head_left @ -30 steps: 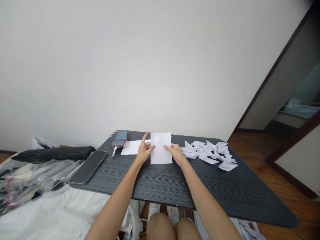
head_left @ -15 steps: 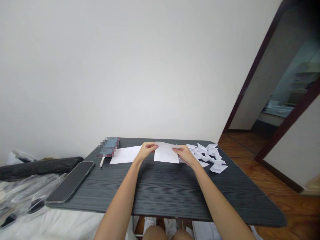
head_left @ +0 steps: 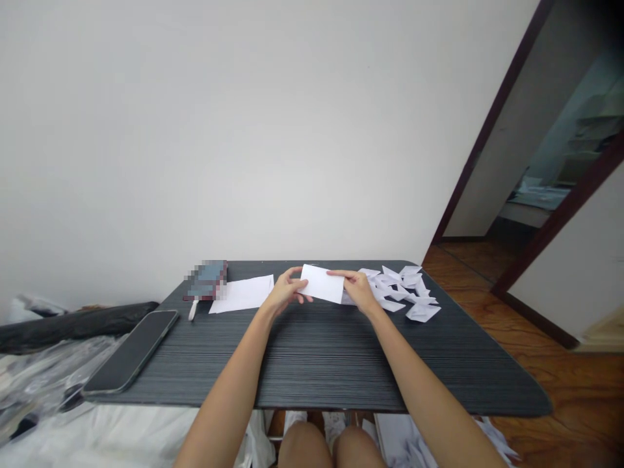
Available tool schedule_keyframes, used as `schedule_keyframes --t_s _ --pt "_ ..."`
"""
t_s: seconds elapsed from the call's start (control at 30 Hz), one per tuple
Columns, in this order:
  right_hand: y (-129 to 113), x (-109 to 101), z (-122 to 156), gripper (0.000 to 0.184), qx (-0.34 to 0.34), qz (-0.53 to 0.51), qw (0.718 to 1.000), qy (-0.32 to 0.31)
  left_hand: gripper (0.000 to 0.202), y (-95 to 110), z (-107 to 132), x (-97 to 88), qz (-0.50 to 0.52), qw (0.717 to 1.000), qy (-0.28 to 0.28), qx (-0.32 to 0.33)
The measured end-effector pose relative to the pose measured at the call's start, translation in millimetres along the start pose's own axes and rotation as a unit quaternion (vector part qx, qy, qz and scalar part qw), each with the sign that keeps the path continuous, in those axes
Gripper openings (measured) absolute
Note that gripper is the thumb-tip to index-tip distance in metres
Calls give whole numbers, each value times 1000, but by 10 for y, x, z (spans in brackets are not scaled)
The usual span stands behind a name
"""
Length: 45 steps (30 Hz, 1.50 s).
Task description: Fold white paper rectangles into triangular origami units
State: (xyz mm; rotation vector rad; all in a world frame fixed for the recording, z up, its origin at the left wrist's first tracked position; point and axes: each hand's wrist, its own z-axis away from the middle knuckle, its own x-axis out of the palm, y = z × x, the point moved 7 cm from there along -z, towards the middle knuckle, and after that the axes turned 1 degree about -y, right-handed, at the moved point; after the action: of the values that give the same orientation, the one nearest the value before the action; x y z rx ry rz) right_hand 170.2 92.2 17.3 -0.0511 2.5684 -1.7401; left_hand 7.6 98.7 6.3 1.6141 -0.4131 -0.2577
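Observation:
A white sheet of paper (head_left: 322,285), smaller than the sheets on the table, is held up between my two hands over the dark table. My left hand (head_left: 287,288) pinches its left edge, the thumb on the near face. At the right edge my right hand (head_left: 358,287) grips it, with the index finger stretched along the top. Beyond and beside my right hand lies a spread of several folded white paper pieces (head_left: 423,312). To the left of my left hand rest flat white sheets (head_left: 242,294).
A phone (head_left: 130,352) lies at the table's left edge. Behind it are a white pen-like item (head_left: 194,309) and a partly pixelated dark book-like object (head_left: 207,279). The dark table (head_left: 331,364) stands against a white wall. Plastic-wrapped bundles (head_left: 73,364) sit at the left.
The paper has turned and tilted in my hands and now looks shorter and wider. My right index finger has stretched along its top edge. The view has shifted slightly.

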Motion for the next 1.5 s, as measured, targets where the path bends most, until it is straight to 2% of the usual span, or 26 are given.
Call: schedule_keyframes --t_s 0.1,0.17,0.23,0.33,0.43,0.57,0.77,0.9,1.07,1.5 --pt "-24 72 12 30 -14 19 998 -54 46 59 -31 -171 -52 993 82 61" --pt "-83 97 28 32 -34 17 997 -69 42 131 -22 -214 -94 985 106 96" --pt "-153 118 50 34 -53 13 996 -74 41 206 0 -156 -139 978 92 123" --pt "-232 172 88 40 -79 34 993 -82 40 273 42 36 -186 971 37 148" --pt "-245 198 104 32 -94 62 991 -74 42 282 71 148 -196 967 27 163" --pt "-157 165 79 18 -65 94 992 -54 41 243 63 149 -209 962 56 168" --pt "-128 147 75 18 -9 34 998 -60 30 206 45 123 -160 973 63 156" --pt "-164 155 77 17 -9 13 998 -65 29 183 39 121 -112 983 60 136" --pt "-180 172 81 17 -14 8 997 -78 26 199 59 109 -77 985 82 133" --pt "-257 185 110 21 -23 11 996 -89 22 228 83 130 -87 983 93 130"
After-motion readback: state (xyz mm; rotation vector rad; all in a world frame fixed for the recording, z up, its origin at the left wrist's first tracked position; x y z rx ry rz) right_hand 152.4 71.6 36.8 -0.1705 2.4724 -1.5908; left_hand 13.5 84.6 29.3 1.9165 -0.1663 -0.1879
